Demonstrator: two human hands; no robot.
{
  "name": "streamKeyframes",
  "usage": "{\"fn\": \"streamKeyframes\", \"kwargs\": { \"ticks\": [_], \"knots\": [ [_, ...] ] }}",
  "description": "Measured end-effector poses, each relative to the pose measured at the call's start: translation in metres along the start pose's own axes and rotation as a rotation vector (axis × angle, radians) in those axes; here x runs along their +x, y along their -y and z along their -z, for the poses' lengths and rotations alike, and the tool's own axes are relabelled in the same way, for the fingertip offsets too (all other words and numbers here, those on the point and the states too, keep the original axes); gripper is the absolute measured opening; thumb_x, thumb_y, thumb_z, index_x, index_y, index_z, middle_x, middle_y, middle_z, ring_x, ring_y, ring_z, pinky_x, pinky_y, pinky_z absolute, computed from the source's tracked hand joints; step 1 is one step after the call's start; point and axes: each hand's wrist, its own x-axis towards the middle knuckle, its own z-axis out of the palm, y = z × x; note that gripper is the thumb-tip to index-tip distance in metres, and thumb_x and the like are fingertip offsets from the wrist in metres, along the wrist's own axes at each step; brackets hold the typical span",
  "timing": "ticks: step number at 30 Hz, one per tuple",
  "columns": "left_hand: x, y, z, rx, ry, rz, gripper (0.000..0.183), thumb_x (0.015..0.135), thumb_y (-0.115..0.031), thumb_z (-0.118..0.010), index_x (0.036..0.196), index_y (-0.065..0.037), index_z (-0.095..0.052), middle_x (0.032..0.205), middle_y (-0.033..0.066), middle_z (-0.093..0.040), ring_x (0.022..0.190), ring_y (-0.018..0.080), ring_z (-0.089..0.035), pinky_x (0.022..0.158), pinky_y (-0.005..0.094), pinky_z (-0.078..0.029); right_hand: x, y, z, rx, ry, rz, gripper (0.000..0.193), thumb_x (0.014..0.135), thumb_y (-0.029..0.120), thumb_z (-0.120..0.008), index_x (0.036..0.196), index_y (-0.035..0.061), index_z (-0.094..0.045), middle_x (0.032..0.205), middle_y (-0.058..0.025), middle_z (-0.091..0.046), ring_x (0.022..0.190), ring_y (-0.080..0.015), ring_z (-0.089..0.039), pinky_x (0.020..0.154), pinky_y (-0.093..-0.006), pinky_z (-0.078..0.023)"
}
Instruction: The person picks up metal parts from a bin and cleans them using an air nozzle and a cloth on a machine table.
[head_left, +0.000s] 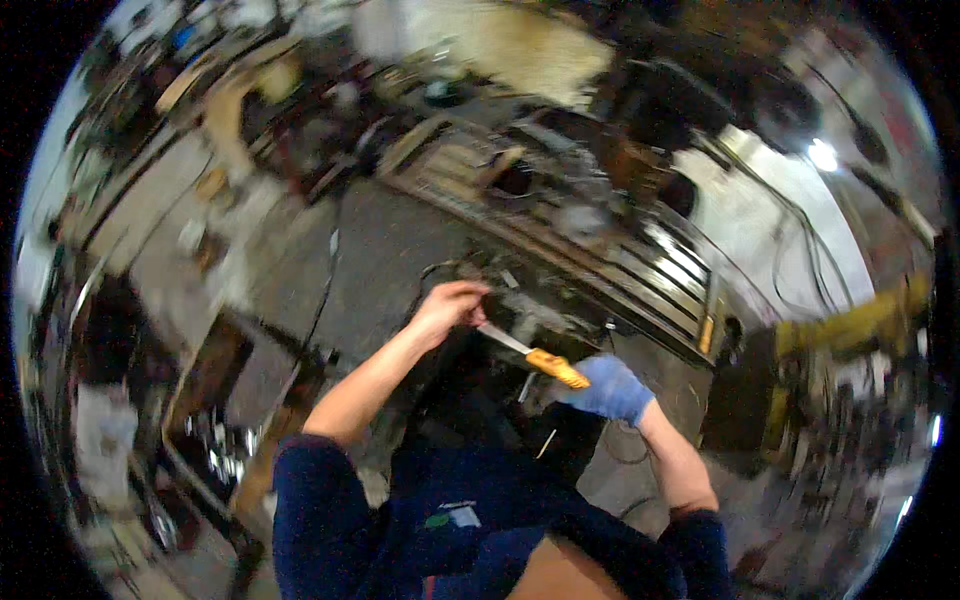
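A tool with a ribbed yellow handle and a flat, pale metal blade spans the gap between my hands, slanting down to the right. My bare left hand is closed at the blade's far end, fingers pinched together. In a blue glove, my right hand is at the butt of the yellow handle and appears closed on it, though blur hides the fingertips. Just beyond the tool lies a dark, cluttered machine surface with greyish debris on it.
A slotted metal machine table stretches across ahead, with metal parts on it and a small yellow-handled item at its right end. To the left stands an open box of shiny pieces. A dark cable trails over the floor.
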Motion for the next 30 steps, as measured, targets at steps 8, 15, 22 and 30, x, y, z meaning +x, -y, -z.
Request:
{"fn": "streamKeyframes", "kwargs": {
  "ticks": [8,15,22,30],
  "knots": [
    [-0.067,0.003,0.042,0.035,-0.213,-0.073,0.023,0.084,-0.013,-0.056,0.102,0.001,-0.058,0.075,0.0034,-0.060,0.061,0.0120,-0.060,0.051,0.0216,-0.041,0.017,0.050,-0.008,0.087,0.075,0.066,0.038,0.075,0.046,-0.058,0.078,0.0081,-0.063,0.068,-0.0181,-0.059,0.065,-0.0346,-0.059,0.057,-0.0397,-0.046],
    [-0.239,-0.050,0.179,0.639,-0.856,-0.248,0.030,0.074,-0.005,-0.059,0.104,-0.001,-0.059,0.083,0.0114,-0.065,0.076,0.0170,-0.061,0.068,0.0300,-0.048,0.023,0.070,0.011,0.353,0.068,0.130,0.030,0.072,0.032,-0.068,0.090,0.0085,-0.063,0.070,-0.0135,-0.061,0.062,-0.0232,-0.061,0.057,-0.0330,-0.046],
    [-0.342,0.006,0.231,1.448,-0.821,0.730,0.048,0.064,-0.041,-0.070,0.095,-0.005,-0.062,0.093,0.0159,-0.063,0.087,0.0305,-0.061,0.075,0.0413,-0.048,0.027,0.049,-0.001,0.293,0.111,0.071,0.034,0.070,0.028,-0.070,0.093,0.0043,-0.061,0.070,-0.0111,-0.062,0.059,-0.0180,-0.059,0.056,-0.0308,-0.045],
    [-0.337,0.065,0.276,1.528,-0.760,0.935,0.033,0.067,-0.034,-0.065,0.089,-0.009,-0.063,0.096,0.0153,-0.063,0.088,0.0307,-0.062,0.073,0.0416,-0.049,0.027,0.042,-0.008,0.344,0.084,0.089,0.033,0.071,0.033,-0.068,0.091,0.0078,-0.062,0.072,-0.0154,-0.061,0.065,-0.0273,-0.061,0.057,-0.0337,-0.046]
  ]
}}
